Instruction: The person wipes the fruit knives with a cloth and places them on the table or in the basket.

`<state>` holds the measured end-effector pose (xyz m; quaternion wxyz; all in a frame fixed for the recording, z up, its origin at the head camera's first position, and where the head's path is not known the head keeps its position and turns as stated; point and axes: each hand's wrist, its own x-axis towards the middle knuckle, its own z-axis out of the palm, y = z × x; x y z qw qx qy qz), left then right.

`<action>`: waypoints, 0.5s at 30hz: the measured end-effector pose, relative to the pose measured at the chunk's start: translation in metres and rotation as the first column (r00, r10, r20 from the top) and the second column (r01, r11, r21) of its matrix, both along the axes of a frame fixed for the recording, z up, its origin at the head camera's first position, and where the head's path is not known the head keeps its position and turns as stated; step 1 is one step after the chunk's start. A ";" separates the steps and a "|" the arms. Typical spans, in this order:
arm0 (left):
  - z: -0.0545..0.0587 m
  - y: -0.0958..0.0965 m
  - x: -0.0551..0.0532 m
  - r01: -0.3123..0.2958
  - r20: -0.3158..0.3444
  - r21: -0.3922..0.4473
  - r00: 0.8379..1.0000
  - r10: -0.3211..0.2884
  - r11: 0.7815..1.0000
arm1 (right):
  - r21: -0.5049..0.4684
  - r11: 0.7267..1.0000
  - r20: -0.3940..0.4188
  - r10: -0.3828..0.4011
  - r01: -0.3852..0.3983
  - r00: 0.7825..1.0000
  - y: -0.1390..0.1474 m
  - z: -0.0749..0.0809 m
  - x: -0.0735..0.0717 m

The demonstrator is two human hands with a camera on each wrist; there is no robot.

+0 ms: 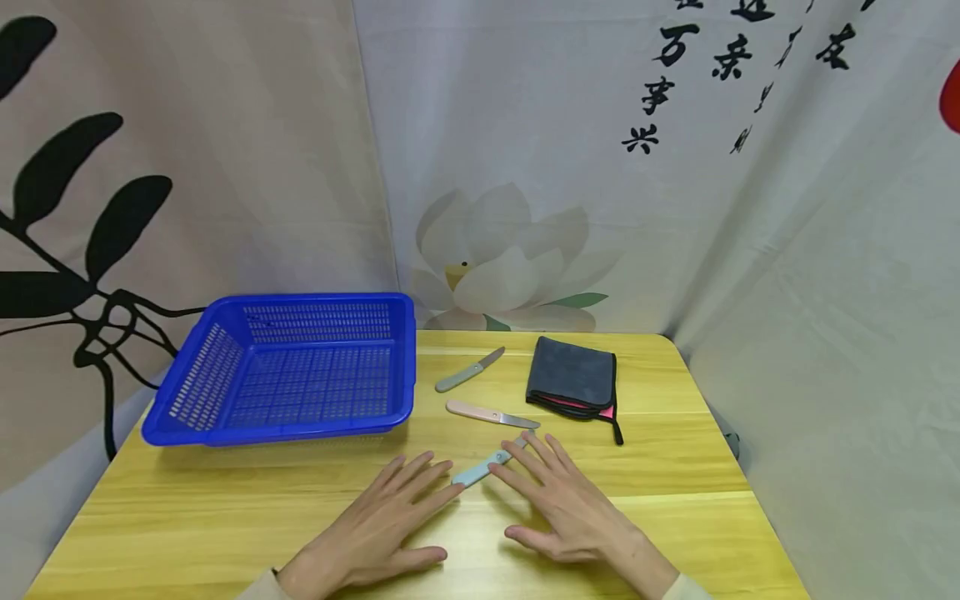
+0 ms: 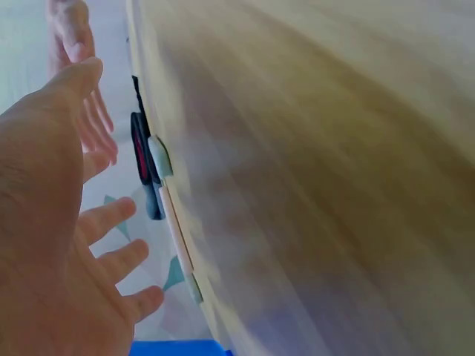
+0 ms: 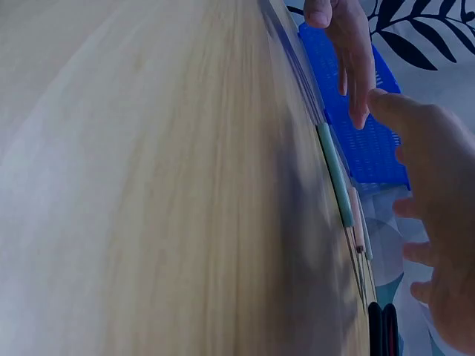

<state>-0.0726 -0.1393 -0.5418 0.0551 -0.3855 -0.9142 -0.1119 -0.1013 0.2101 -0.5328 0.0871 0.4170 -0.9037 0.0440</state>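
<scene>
Both hands are spread with straight fingers, low at the front of the table, and neither holds anything. The left hand [image 1: 382, 521] has its fingertips near the handle end of a light blue knife [image 1: 480, 471]. Over the blade end of that knife are the fingers of the right hand [image 1: 566, 508], hiding part of the blade. In the right wrist view the light blue handle [image 3: 335, 174] lies on the wood, apart from the fingers. Behind it lie a pink-handled knife [image 1: 480, 412] and a grey-green-handled knife [image 1: 465, 375], both with bare blades.
A blue plastic basket [image 1: 411, 367] stands at the back left. To the right of the knives lies a dark grey zipped pouch [image 1: 573, 375] with a black strap and pink lining. Printed cloth curtains [image 1: 525, 125] hang behind and beside the wooden table [image 1: 675, 467].
</scene>
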 end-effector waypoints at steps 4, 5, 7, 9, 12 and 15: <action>0.002 0.005 -0.003 0.004 0.028 0.028 1.000 -0.005 1.000 | -0.018 1.000 0.019 -0.016 0.016 1.000 0.004 0.002 0.000; 0.002 0.007 -0.003 0.004 0.039 0.035 0.999 -0.005 0.999 | -0.023 1.000 0.022 -0.018 0.019 1.000 0.005 0.002 0.000; 0.003 0.010 -0.005 0.004 0.070 0.045 0.998 -0.007 0.999 | -0.034 0.999 0.025 -0.024 0.025 0.999 0.007 0.002 -0.001; 0.004 0.014 -0.006 0.006 0.104 0.049 0.994 -0.011 0.999 | -0.039 0.999 0.021 -0.031 0.032 0.999 0.009 0.002 -0.001; 0.005 0.019 -0.007 0.004 0.146 0.049 0.989 -0.011 0.999 | -0.041 0.998 0.018 -0.041 0.042 0.999 0.012 0.002 -0.001; 0.006 0.024 -0.009 -0.007 0.160 0.059 0.987 -0.002 0.998 | -0.047 0.998 0.025 -0.049 0.050 0.998 0.015 0.003 -0.001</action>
